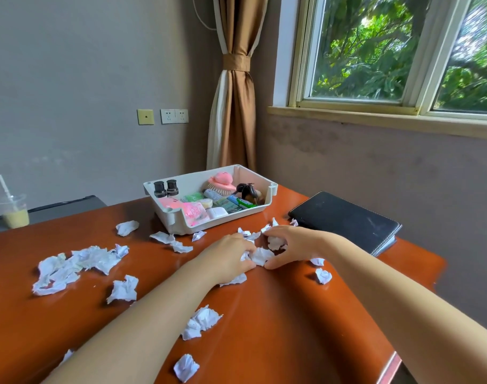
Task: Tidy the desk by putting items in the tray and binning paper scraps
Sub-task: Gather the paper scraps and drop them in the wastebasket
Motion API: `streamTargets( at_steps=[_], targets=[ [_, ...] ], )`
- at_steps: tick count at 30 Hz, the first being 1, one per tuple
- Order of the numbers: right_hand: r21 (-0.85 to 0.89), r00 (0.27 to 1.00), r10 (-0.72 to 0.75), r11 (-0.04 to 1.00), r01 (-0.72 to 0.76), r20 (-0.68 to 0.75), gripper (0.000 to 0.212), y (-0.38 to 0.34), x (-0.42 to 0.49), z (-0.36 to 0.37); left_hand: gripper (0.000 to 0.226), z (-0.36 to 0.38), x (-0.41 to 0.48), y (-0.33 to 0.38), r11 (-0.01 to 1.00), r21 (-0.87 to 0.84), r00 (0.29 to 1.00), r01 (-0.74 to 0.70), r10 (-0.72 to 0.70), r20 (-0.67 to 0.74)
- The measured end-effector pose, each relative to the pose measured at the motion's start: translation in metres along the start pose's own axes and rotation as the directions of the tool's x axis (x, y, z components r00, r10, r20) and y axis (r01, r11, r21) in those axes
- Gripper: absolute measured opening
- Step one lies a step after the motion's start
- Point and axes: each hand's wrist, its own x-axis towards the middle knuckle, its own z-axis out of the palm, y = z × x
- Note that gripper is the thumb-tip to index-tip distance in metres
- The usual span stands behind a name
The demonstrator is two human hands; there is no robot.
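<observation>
A white plastic tray [271, 193] stands at the far middle of the red-brown desk [264, 328], filled with small bottles, a pink hairbrush, tubes and packets. Crumpled white paper scraps lie scattered over the desk, with a big cluster [73, 266] at the left. In front of the tray, my left hand [227, 257] and my right hand [295, 243] curl around a small heap of scraps [261, 254] from both sides, fingers closing on the paper.
A black notebook [347, 220] lies at the desk's far right corner. A plastic cup with a straw [13, 213] stands on a grey surface at the far left. More scraps [323, 275] [200, 321] [185, 367] lie near my arms. No bin is in view.
</observation>
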Motion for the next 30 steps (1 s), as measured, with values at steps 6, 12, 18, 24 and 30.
streamTargets(
  at_steps=[6,12,18,24,30],
  targets=[
    [-0.063,1.000,-0.008,0.998,0.007,-0.009,0.090,-0.004,-0.010,0.003,0.026,-0.002,-0.016,-0.004,1.000,-0.006,1.000,0.017,-0.017,0.003],
    [-0.158,0.983,0.172,0.971,-0.179,-0.056,0.105,0.002,0.001,-0.004,0.035,-0.003,-0.024,-0.010,0.998,-0.039,0.999,0.044,-0.043,0.009],
    [-0.049,0.977,0.211,0.976,-0.211,-0.012,0.100,0.003,0.009,-0.006,0.035,-0.003,-0.024,-0.012,0.997,-0.062,0.999,0.044,-0.044,0.000],
    [-0.007,0.993,0.108,0.994,-0.109,-0.039,0.088,-0.007,0.009,-0.002,0.037,-0.003,-0.024,-0.013,0.997,-0.061,0.999,0.043,-0.042,0.013],
    [-0.062,0.995,-0.082,0.995,0.078,-0.050,0.062,-0.025,-0.008,0.004,0.040,-0.012,-0.023,-0.007,0.997,-0.028,0.997,0.074,-0.074,0.005]
  ],
)
